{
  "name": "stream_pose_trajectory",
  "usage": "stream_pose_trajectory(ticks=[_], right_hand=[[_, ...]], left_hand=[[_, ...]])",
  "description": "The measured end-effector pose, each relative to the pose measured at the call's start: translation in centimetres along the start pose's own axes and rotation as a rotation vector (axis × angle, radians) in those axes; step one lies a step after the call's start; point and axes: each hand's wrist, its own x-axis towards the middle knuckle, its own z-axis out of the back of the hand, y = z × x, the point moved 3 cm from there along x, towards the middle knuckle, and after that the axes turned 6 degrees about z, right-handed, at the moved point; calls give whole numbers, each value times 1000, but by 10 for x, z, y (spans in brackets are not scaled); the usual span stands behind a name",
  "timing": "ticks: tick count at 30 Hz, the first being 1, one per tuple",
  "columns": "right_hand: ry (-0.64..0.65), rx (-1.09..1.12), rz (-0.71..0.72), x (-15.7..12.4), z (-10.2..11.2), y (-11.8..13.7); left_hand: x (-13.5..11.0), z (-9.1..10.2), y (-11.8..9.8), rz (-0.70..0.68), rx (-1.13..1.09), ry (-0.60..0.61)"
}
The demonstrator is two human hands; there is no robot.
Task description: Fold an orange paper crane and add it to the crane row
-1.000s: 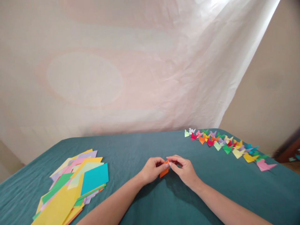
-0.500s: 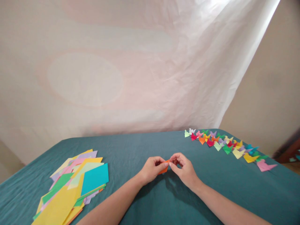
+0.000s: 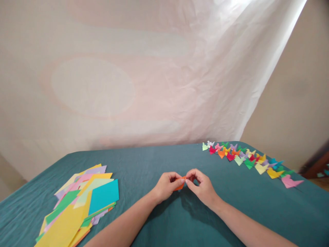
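Note:
A small folded piece of orange paper (image 3: 180,186) is held up between my hands, above the table in the middle of the view. My left hand (image 3: 167,185) is closed on its left part, thumb on the near face and fingers behind. With thumb and fingertips, my right hand (image 3: 199,185) pinches the paper's upper right end. Fingers cover much of the paper, so its full folded shape is hidden.
Loose coloured paper sheets (image 3: 104,196) lie in an overlapping pile at the left. Rows of small folded paper birds (image 3: 261,168) stand along the right side of the green-covered table (image 3: 144,161). A pale cloth (image 3: 154,85) hangs behind.
My right hand has shifted very slightly while pinching the orange paper. The left hand keeps its hold, and the pile and birds stay where they were.

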Motion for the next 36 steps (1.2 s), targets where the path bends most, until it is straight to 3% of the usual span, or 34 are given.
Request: stream_pose_trajectory(ticks=[9, 17, 24, 36], right_hand=[[24, -45, 95, 2, 0, 10], [-58, -126, 193, 1, 1, 18], [-89, -158, 193, -2, 2, 14], [-35, -123, 121, -2, -1, 19]], left_hand=[[2, 1, 3, 0, -17, 2], [2, 0, 2, -2, -81, -31], [2, -1, 0, 17, -119, -50], [0, 0, -2, 35, -141, -117]])
